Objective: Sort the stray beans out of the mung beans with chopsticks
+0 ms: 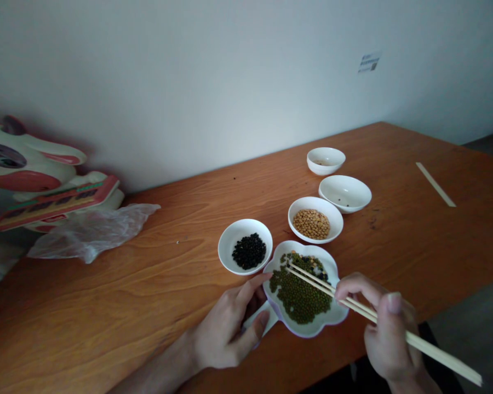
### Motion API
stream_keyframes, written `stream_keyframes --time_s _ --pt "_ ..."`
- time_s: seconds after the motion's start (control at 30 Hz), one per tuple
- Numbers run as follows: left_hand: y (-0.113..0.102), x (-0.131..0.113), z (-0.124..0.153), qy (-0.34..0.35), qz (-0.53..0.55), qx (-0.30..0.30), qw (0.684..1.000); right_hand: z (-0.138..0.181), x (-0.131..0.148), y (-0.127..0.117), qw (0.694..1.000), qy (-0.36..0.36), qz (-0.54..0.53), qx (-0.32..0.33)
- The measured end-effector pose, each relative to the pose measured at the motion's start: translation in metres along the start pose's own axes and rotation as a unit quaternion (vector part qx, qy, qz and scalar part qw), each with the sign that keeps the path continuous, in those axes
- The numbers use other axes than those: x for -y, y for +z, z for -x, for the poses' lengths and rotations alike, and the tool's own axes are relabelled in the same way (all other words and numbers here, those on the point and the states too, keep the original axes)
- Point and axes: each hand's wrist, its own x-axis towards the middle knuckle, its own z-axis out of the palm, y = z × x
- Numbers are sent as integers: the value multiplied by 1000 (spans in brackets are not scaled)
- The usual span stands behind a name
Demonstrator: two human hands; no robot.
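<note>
1. One scalloped dish point(337, 317) of mostly green beans point(304, 303) sits at the desk's point(168, 290) near side, between both hands.
2. The left hand point(234, 323) is clamped on its handle point(270, 319), forefinger at the rim, presumably to stop it sliding.
3. The right hand point(388, 328) is closed round the chopsticks point(363, 312), gripped well back from their tips, likely for reach over the beans; whether the tips pinch anything, I cannot tell.
4. A black-bean bowl point(225, 246) and a tan-bean bowl point(337, 221) stand just beside the dish, probably for short reach.
5. Two sparsely filled bowls point(345, 189) stand farther back.
</note>
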Motion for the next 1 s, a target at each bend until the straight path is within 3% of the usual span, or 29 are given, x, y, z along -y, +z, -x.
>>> stream_keyframes --time_s 0.4,0.67,0.9,1.0 --pt "1 3 1 -1 0 3 1000 -1 -11 -8 999 -41 -2 -17" --pt "0 1 0 -9 7 5 1000 -16 21 3 988 -10 -88 -128" --pt "0 0 -2 0 11 2 1000 -41 47 32 992 -27 -119 -31" --pt "0 -1 -2 4 7 -1 1000 -32 39 17 992 -12 -104 -73"
